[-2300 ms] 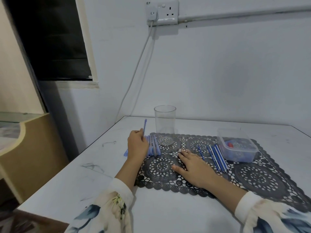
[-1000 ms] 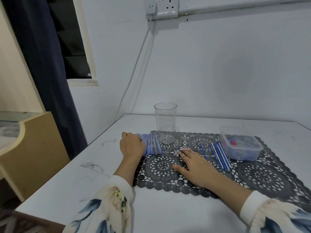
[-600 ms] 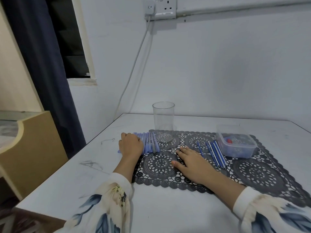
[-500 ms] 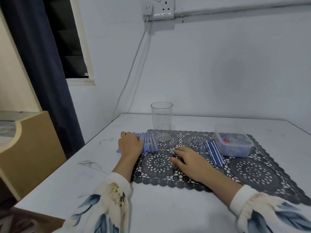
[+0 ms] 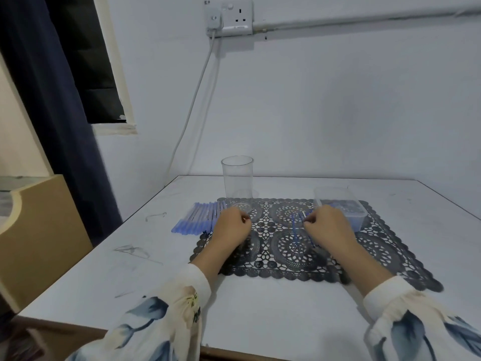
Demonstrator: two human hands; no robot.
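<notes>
Left hand (image 5: 230,227) has come off the pens (image 5: 199,218), which it covered half a second ago, and now sits to their right on the mat (image 5: 286,259), just clear of the row. Its fingers are curled inward toward the palm. A small glint shows at the fingertips, but I cannot tell whether anything is held there.

Right hand (image 5: 328,226) has moved as well. Earlier it lay flat on the mat with its fingers spread, left of the refills (image 5: 294,227). Now it has shifted right and forward over them, with the fingers bent. Thumb and forefinger seem to pinch one refill (image 5: 302,215) near its far end, though blur softens that spot.

The pen row is now bare from end to end. It lies half on the mat's left edge and half on the counter (image 5: 273,316). The cup (image 5: 237,178) stands upright at the mat's far edge, as before, behind the left hand.

Most of the refill bunch is hidden under the right hand. Only one thin blue line lies in the open on the mat, plus the short length at the fingertips. The same hand covers the near left corner of the box (image 5: 335,195), whose contents show only as a bluish smear through the wall. Both sleeves are cut off by the bottom edge. The whole view is slightly blurred.
</notes>
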